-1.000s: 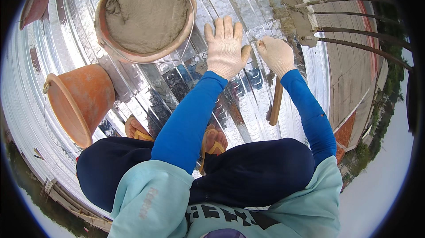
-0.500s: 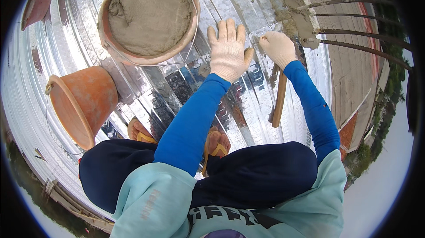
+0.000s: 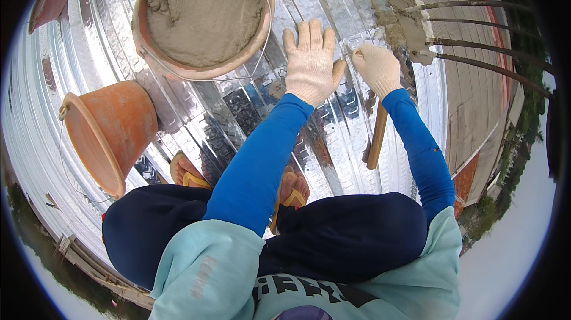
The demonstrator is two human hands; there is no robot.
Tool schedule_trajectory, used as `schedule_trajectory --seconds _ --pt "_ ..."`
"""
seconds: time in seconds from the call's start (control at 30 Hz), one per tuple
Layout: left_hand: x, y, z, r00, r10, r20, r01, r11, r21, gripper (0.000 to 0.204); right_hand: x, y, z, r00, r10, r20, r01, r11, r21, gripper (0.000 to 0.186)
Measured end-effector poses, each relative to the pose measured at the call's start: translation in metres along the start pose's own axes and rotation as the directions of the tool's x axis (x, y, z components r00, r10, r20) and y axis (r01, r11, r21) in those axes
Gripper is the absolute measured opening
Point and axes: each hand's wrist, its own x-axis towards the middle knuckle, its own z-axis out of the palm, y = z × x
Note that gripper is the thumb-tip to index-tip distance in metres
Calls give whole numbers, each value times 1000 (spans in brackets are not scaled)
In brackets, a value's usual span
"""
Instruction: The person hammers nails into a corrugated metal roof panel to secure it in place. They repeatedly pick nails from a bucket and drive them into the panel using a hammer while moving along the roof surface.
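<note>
My left hand (image 3: 310, 64), in a pale knitted glove, rests with its fingers apart over the ribbed shiny metal sheeting (image 3: 339, 171). Just right of it, my right hand (image 3: 378, 69), gloved alike, is closed in a fist; what lies inside it is hidden. A wooden handle (image 3: 377, 135) sticks out toward me from beneath the right wrist, its far end covered, so I cannot tell whether the fist grips it. Left of my left hand stands a round orange-brown bucket (image 3: 140, 40) filled with wet grey mortar (image 3: 205, 13).
An orange bucket (image 3: 128, 124) lies on its side at the left; a reddish bucket (image 3: 52, 2) stands farther off. Beyond my right hand, grey mortar (image 3: 410, 28) sits at the sheet's edge below several dark bars (image 3: 476, 41). My feet (image 3: 292, 186) wear yellow-strapped sandals.
The whole view has shifted slightly. Both hands keep about the same pose and place beside the handle, the left flat and the right closed.
</note>
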Motion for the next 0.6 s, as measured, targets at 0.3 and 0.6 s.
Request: schedule_trajectory --seconds 0.3,0.6 --pt "0 0 3 998 10 -57 -10 1000 -4 76 1 3 -1 1000 -28 -10 27 999 -37 35" --pt "0 7 0 1000 15 28 -15 1000 9 75 8 11 -1 998 -53 38 54 998 -27 39"
